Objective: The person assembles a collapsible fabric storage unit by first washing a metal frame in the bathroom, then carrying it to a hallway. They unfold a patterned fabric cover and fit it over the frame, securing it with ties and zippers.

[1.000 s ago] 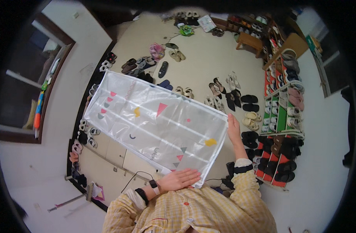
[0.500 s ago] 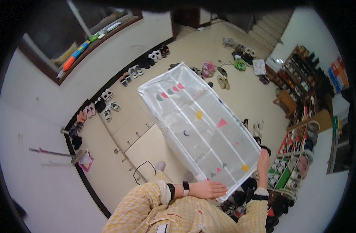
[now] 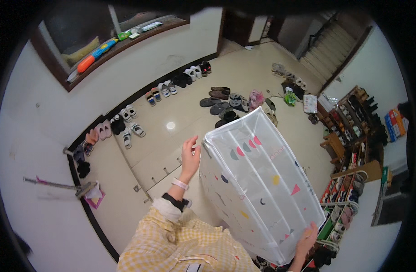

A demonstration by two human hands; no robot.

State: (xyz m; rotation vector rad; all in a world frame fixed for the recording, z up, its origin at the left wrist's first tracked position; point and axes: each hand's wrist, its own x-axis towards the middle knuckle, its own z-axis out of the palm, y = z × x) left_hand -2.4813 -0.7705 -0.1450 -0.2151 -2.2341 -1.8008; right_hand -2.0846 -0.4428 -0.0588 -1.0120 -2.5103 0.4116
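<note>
While the left hand (image 3: 191,158) stayed open just beside the white patterned box (image 3: 262,186) between both hands, the right hand (image 3: 306,240) touched its edge, grip unclear, so two-sided support seemed wise.

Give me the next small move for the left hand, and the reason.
Probably bring the left hand in against the side of the patterned white box: that hand is open beside the box's left corner, not gripping, while the right hand is at the lower right end, so a second contact should steady the box.
</note>
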